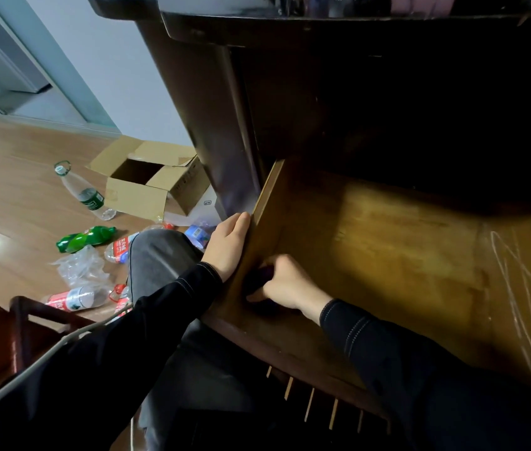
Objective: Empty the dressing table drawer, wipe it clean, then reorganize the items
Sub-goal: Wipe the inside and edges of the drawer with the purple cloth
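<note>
1. At the near left corner of the drawer [388,249], the right hand [285,283] curls its fingers tight around a dark purple wad [262,275]. It is too blurred to name for certain, but it is probably the wiping cloth, pressed where the drawer's floor meets the left wall [265,196].
2. Just outside that wall, the left hand [228,247] lies with fingers straight and flat against the wood. It holds nothing and appears to brace the drawer.
3. The drawer stands pulled out of the dressing table [212,125] toward the person's lap. No items show inside, so emptying looks done and wiping is the step in hand.
4. To do it well, work the wad out of the corner along the near edge. Then use overlapping strokes toward the shadowed far edge, folding to a clean face as dust gathers.
5. Pale scratches [518,288] mark the right side of the drawer's floor. They look like gouges, not dirt, so scrubbing there likely gains nothing.
6. Beyond the left wall, on the room's wooden floor, lie a cardboard box [140,200] and plastic bottles [86,238].
</note>
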{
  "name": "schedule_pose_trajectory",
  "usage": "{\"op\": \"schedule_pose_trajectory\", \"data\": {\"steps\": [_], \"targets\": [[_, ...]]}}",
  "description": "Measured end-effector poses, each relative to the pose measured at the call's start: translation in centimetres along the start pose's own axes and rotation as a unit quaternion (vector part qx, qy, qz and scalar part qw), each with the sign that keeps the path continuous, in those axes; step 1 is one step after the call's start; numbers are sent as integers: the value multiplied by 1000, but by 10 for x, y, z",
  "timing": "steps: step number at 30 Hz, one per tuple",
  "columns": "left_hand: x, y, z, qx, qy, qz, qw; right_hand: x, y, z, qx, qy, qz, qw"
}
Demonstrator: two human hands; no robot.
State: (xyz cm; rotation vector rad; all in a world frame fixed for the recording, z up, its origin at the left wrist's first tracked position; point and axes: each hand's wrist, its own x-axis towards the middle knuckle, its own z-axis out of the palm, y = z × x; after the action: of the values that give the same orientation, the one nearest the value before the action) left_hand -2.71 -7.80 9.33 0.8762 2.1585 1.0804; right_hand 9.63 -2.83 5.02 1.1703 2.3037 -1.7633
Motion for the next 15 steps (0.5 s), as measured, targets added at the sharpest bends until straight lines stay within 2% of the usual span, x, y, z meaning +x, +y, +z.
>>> {"op": "schedule_pose_trajectory", "data": {"steps": [3,6,11,15], "targets": [[-1,0,0,-2,-2,-12,1000,9,4,-7,-64,34,-2,997],[0,1,-1,5,-2,-18,1000,9,4,-6,-69,84,6,994],[0,1,-1,10,-7,-27,1000,-6,13,26,-97,-26,34,994],[1,2,0,9,-13,-33,999,-15,2,17,-33,-96,4,995]]}}
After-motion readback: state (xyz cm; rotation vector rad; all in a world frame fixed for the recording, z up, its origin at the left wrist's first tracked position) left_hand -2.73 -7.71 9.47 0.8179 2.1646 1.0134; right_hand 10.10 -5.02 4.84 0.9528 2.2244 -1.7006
